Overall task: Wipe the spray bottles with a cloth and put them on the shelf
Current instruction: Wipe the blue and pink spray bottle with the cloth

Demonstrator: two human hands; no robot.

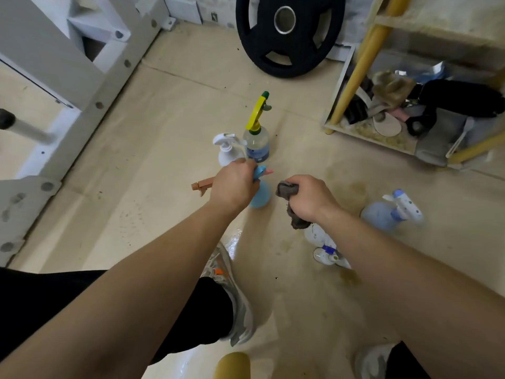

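Note:
My left hand (pixel 235 184) grips the sprayer head of a light blue spray bottle (pixel 259 198) with a pink-brown nozzle, just above the floor. My right hand (pixel 308 198) clutches a dark brown cloth (pixel 287 188) beside that bottle. Behind them stand a small white spray bottle (pixel 226 150) and a clear bottle with a yellow and green sprayer (pixel 257 132). A pale blue bottle (pixel 390 212) lies on the floor at the right. A white bottle (pixel 322 242) lies partly hidden under my right forearm.
A yellow-framed shelf (pixel 355 69) with shoes and clutter on its bottom board stands at the right. A black weight plate (pixel 287 34) leans on the far wall. A white metal frame (pixel 68 86) fills the left. My shoes (pixel 235 296) are below.

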